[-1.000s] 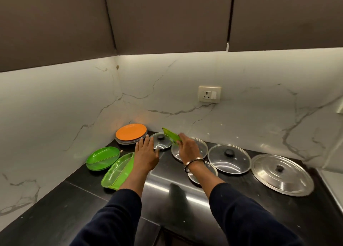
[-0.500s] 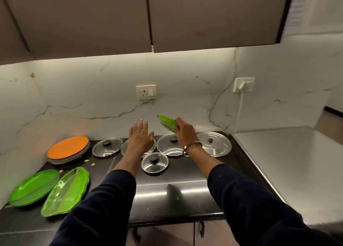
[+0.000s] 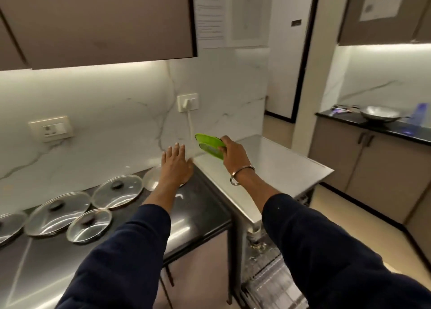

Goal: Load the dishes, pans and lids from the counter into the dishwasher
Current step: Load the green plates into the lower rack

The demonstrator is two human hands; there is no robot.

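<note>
My right hand (image 3: 233, 151) grips a small green plate (image 3: 208, 145), held tilted in the air above the steel top of the dishwasher (image 3: 275, 168). My left hand (image 3: 176, 165) is open, fingers straight, hovering over a steel lid (image 3: 151, 180) at the right end of the black counter (image 3: 200, 217). Several glass lids with black knobs lie on the counter: one (image 3: 117, 191) near the wall, a larger one (image 3: 57, 212) and a small one (image 3: 89, 224) further left. The dishwasher's open rack (image 3: 272, 283) shows below, partly hidden by my right sleeve.
A wall socket with a white plug and cable (image 3: 188, 103) sits behind my hands. Brown wall cupboards (image 3: 98, 21) hang overhead. Across the aisle a second counter (image 3: 373, 124) carries a steel wok (image 3: 380, 114). Bare floor (image 3: 338, 206) lies between.
The view has swung right, from the plates at the counter's left end to the dishwasher. My right hand has carried the green plate rightward over the steel top; my left hand followed, open.
</note>
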